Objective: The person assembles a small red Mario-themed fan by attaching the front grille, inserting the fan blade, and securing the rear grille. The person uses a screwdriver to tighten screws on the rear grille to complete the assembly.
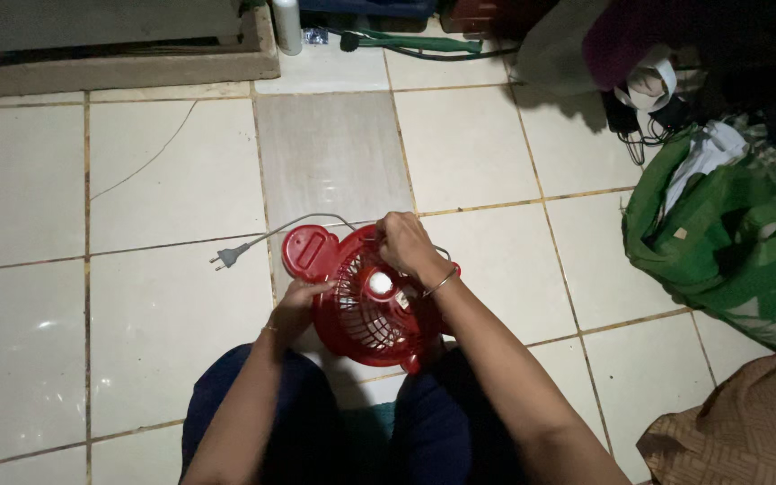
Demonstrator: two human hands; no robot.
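- A small red table fan (365,301) is seen lying on the tiled floor (163,296), just in front of the person's knees, its round grille facing up.
- The fan's white centre cap (380,285) is shown in the middle of the grille, between the two hands.
- The right hand (403,242) is closed over the far rim of the grille, fingers curled down around the red wires; a thin bangle (442,281) is worn at the wrist.
- The left hand (296,308) is pressed against the near-left edge of the fan, fingers partly bent, index finger laid along the rim; whether anything is actually pinched there cannot be told.
- The fan's flat red base (307,251) is turned up and away to the left, touching the grille housing.
- A grey power cord (303,221) is run out from behind the fan, and its plug (229,259) is left loose on the tiles, apart from the fan.
- A green patterned cloth (729,238) is heaped at the right, well apart from the hands.
- A brown patterned fabric (747,431) is lying at the lower right corner.
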